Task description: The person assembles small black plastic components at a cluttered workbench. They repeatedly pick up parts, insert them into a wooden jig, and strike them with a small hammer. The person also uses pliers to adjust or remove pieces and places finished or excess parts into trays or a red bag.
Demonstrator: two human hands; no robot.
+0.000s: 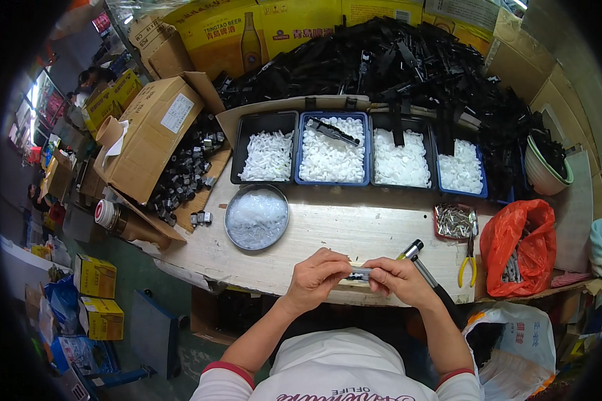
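Near the front edge of the table, both my hands meet over a thin, pale grey strip-like piece (360, 271); its exact kind is too small to make out. My left hand (316, 278) pinches its left end between thumb and fingers. At the other end, my right hand (401, 279) is closed on it in the same way, the fingertips curled under. Just past the right hand lies a pen-shaped metal power screwdriver (413, 250) with a dark grip, partly hidden by the wrist. Ahead to the left stands a round metal tin (229, 227) of clear plastic bits.
Behind are black and blue bins (299, 175) of small white parts, backed by a heap of black plastic parts (381, 60). Rightward sit a dish of metal pins (456, 220), yellow-handled pliers (467, 264) and a red bag (515, 247). A cardboard box (147, 144) stands left.
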